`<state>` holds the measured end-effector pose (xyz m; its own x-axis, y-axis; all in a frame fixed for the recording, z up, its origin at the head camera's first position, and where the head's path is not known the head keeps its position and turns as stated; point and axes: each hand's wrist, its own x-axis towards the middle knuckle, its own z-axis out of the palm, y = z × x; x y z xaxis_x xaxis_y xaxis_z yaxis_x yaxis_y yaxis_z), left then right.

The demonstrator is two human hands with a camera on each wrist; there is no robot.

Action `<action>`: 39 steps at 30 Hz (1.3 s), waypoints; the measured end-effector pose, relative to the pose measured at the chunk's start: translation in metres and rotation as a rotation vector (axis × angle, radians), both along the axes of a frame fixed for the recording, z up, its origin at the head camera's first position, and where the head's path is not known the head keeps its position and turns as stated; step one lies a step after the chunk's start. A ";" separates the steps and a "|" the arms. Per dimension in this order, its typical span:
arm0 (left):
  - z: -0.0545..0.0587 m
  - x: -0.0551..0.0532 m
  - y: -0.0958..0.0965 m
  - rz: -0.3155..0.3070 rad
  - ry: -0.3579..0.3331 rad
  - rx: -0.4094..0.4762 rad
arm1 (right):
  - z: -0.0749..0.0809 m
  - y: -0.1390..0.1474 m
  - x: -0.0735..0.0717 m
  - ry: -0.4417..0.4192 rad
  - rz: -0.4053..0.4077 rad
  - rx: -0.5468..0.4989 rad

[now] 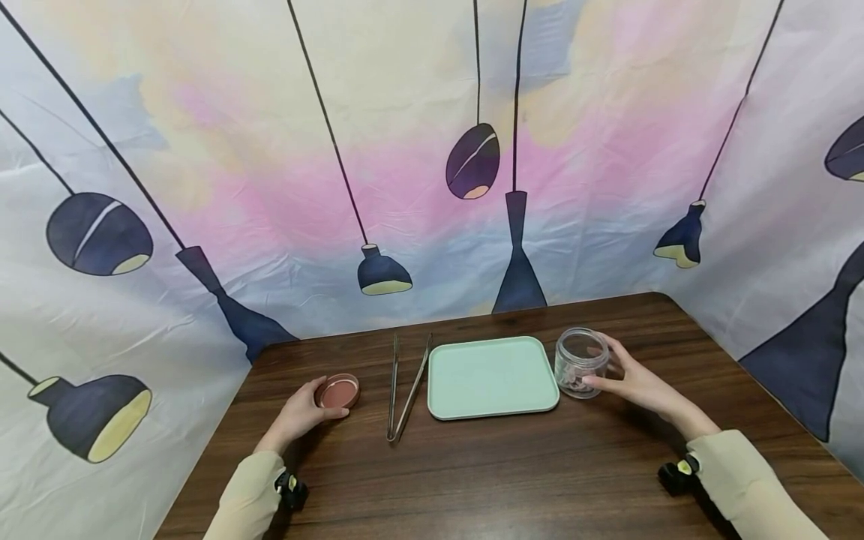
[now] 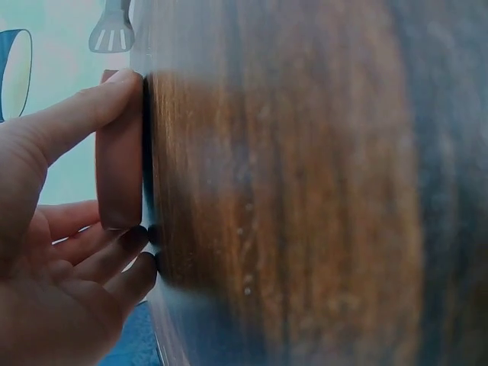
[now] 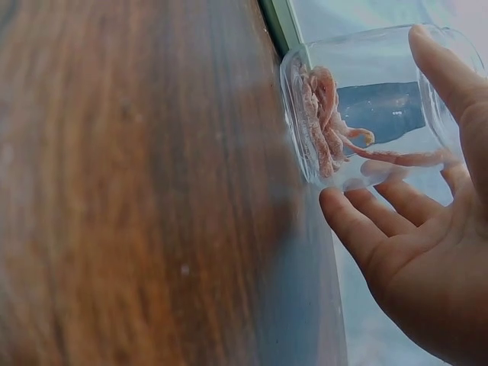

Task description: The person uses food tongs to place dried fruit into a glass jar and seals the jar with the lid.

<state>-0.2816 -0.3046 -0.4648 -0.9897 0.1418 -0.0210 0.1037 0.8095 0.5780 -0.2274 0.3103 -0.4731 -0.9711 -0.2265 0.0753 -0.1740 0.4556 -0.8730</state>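
Observation:
At the left of the table, my left hand (image 1: 300, 412) grips a round reddish-brown lid (image 1: 339, 393) by its edge. The left wrist view shows the thumb on one side of the lid (image 2: 120, 171) and the fingers at the other, right by the tabletop. On the right, thumb and fingers of my right hand (image 1: 637, 386) are round a clear jar (image 1: 580, 365) with an open top. Pinkish, wrinkled strips (image 3: 322, 122) lie at the jar's bottom, and one strip stretches up toward the mouth. The jar stands upright beside the tray.
A pale green tray (image 1: 493, 379) lies between the hands, with metal tongs (image 1: 394, 386) spread in a V at its left. All stand on a dark wooden table (image 1: 472, 480). Behind it hangs a cloth (image 1: 405, 150) printed with lamps.

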 end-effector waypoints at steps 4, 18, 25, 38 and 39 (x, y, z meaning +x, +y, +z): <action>0.001 -0.001 0.001 0.003 0.005 0.015 | 0.000 -0.001 -0.001 0.001 -0.002 -0.003; 0.026 -0.016 0.024 -0.027 0.044 0.077 | -0.002 -0.003 -0.003 0.014 0.001 -0.014; 0.041 -0.026 0.051 -0.085 0.086 0.080 | -0.002 -0.005 -0.003 0.012 0.003 -0.017; 0.061 -0.041 0.106 -0.294 0.166 0.129 | -0.006 -0.005 -0.003 0.012 0.005 -0.022; 0.062 -0.041 0.110 -0.313 0.167 0.133 | -0.005 -0.005 -0.003 0.012 0.007 -0.021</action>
<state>-0.3231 -0.1944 -0.4029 -0.8864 0.4281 0.1762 0.4357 0.6429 0.6300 -0.2304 0.3054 -0.4785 -0.9685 -0.2314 0.0918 -0.1876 0.4360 -0.8802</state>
